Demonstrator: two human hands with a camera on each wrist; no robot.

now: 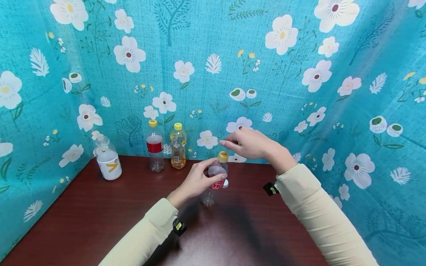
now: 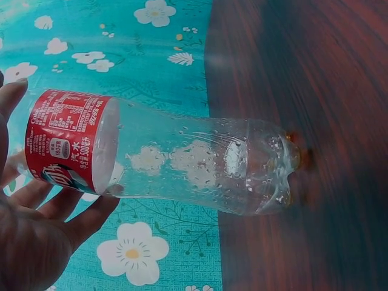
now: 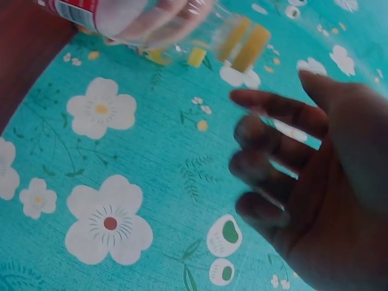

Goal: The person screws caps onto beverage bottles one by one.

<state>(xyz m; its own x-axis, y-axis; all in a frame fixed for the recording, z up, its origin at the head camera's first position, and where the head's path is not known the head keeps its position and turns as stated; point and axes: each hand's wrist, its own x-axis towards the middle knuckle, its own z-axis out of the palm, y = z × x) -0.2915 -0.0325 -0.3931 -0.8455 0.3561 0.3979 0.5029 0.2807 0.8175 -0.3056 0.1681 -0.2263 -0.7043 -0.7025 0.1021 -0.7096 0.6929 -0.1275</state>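
My left hand [image 1: 199, 180] grips a clear soda bottle [image 2: 182, 157] around its red label [image 2: 70, 139]. Thumb and fingers lie on opposite sides of it in the left wrist view. Droplets cling inside the bottle, whose base is close to the tabletop. A yellow cap [image 3: 251, 48] tops the bottle, with a yellow band [image 3: 233, 37] just below it. Just above the cap, my right hand [image 1: 251, 143] hovers without touching it, fingers loosely bent and holding nothing, as the right wrist view [image 3: 303, 157] confirms for the hand.
At the back left stand a white-labelled jar without a lid [image 1: 109, 162], a red-labelled bottle [image 1: 155, 151] and a yellow-capped bottle with amber liquid [image 1: 178, 147]. A small white object [image 1: 226, 183] lies behind the held bottle. Floral cloth [image 1: 199, 92] walls the dark table [image 1: 133, 207].
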